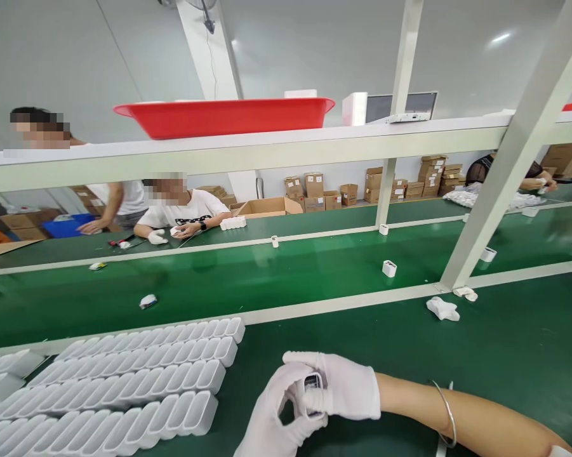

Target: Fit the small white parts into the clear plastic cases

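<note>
Both my hands wear white gloves and meet above the green bench at the lower middle of the view. My left hand (pixel 279 406) curls its thumb and fingers around a small white plastic housing (pixel 313 383) with a dark opening. From the right, my right hand (pixel 345 386) closes its fingers on the same housing, covering much of it. What is inside the opening is too small to make out. To the left of my hands stand rows of open white plastic shells (pixel 197 412), packed side by side.
Beyond the bench runs a green conveyor belt (pixel 286 273) carrying small white housings (pixel 389 268) and a small packet (pixel 148 301). A crumpled white glove (pixel 442 309) lies near a slanted post (pixel 499 152). Overhead, a shelf holds a red tray (pixel 228 117). Co-workers sit and stand across the belt.
</note>
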A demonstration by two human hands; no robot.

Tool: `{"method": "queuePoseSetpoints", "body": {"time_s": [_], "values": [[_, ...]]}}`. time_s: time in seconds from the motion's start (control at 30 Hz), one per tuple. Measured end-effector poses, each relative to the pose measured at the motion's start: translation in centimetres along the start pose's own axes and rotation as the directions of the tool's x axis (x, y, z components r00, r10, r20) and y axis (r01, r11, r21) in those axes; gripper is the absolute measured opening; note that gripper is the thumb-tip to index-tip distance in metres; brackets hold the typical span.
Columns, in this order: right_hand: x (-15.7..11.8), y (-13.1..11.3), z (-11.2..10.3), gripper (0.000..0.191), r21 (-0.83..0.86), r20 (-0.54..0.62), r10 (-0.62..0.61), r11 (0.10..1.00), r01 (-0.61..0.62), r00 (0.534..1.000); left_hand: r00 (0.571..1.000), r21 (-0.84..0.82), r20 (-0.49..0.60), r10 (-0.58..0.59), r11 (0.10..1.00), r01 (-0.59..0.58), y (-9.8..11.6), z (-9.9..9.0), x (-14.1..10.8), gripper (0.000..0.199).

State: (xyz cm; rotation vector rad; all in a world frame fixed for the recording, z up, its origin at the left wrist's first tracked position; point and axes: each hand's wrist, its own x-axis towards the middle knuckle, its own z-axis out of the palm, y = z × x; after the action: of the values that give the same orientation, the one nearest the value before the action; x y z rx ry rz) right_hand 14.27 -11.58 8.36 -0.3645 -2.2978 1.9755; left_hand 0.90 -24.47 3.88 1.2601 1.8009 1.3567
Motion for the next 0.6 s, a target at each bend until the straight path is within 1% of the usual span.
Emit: {"method": "queuePoseSetpoints", "body": {"time_s": [0.07, 0.1, 0.17, 0.23, 0.27, 0.3, 0.37, 0.4, 0.43, 0.47, 0.5, 0.53, 0.57, 0.6], "values": [[-0.3, -0.6, 0.0, 0.091, -0.184, -0.02, 0.021, 0.983, -0.025, 1.0, 0.997, -0.063, 0.022, 0.079, 0.995, -0.077, 0.0, -0.2, 0.5, 0.039], [-0.4, -1.1, 0.2, 0.093, -0.305, -0.05, 0.052, 0.95, -0.065, 0.997, 0.992, -0.087, 0.021, 0.121, 0.989, -0.118, -0.1, -0.2, 0.7, 0.037], [-0.7, -2.0, 0.9, 0.095, -0.523, -0.169, 0.119, 0.831, -0.192, 0.978, 0.982, -0.133, 0.0, 0.19, 0.973, -0.189, -0.5, 0.3, 1.0, 0.036], [-0.6, -2.7, 1.6, 0.084, -0.628, -0.29, 0.135, 0.721, -0.295, 0.947, 0.974, -0.168, -0.028, 0.225, 0.959, -0.226, -0.5, 0.9, 1.3, 0.038], [-0.4, -2.9, 1.7, 0.074, -0.65, -0.322, 0.12, 0.693, -0.311, 0.939, 0.976, -0.167, -0.044, 0.213, 0.962, -0.217, -0.3, 1.1, 1.4, 0.039], [0.0, -3.1, 1.5, 0.064, -0.663, -0.339, 0.092, 0.682, -0.307, 0.936, 0.982, -0.148, -0.069, 0.173, 0.972, -0.182, 0.0, 1.2, 1.5, 0.041], [1.8, -3.4, 0.2, 0.052, -0.699, -0.347, 0.013, 0.663, -0.268, 0.938, 0.987, -0.096, -0.157, 0.026, 0.994, -0.042, 1.1, 0.3, 1.7, 0.048], [3.1, -3.7, -0.9, 0.048, -0.724, -0.36, -0.02, 0.636, -0.266, 0.933, 0.977, -0.071, -0.212, -0.026, 0.997, 0.012, 1.6, -0.7, 1.6, 0.05], [4.8, -3.9, -2.3, 0.045, -0.758, -0.378, -0.05, 0.59, -0.278, 0.925, 0.96, -0.048, -0.276, -0.048, 0.998, 0.036, 2.0, -2.2, 1.5, 0.051], [6.8, -4.2, -3.7, 0.044, -0.78, -0.4, -0.032, 0.536, -0.322, 0.916, 0.94, -0.009, -0.34, -0.017, 1.0, 0.015, 2.3, -4.1, 1.2, 0.048], [8.8, -4.5, -5.1, 0.043, -0.783, -0.432, 0.02, 0.488, -0.386, 0.902, 0.911, 0.055, -0.409, 0.057, 0.998, -0.037, 2.3, -6.4, 0.7, 0.043], [10.9, -4.8, -6.5, 0.042, -0.786, -0.444, 0.026, 0.468, -0.403, 0.896, 0.862, 0.126, -0.495, 0.107, 0.991, -0.051, 2.1, -8.9, 0.1, 0.035], [12.8, -5.0, -7.7, 0.041, -0.792, -0.455, 0.016, 0.45, -0.413, 0.89, 0.811, 0.198, -0.569, 0.136, 0.98, -0.026, 1.6, -11.6, -0.5, 0.028], [14.6, -5.1, -8.8, 0.04, -0.795, -0.475, -0.001, 0.429, -0.429, 0.88, 0.751, 0.264, -0.641, 0.159, 0.964, 0.021, 1.0, -14.4, -1.2, 0.026]]}}
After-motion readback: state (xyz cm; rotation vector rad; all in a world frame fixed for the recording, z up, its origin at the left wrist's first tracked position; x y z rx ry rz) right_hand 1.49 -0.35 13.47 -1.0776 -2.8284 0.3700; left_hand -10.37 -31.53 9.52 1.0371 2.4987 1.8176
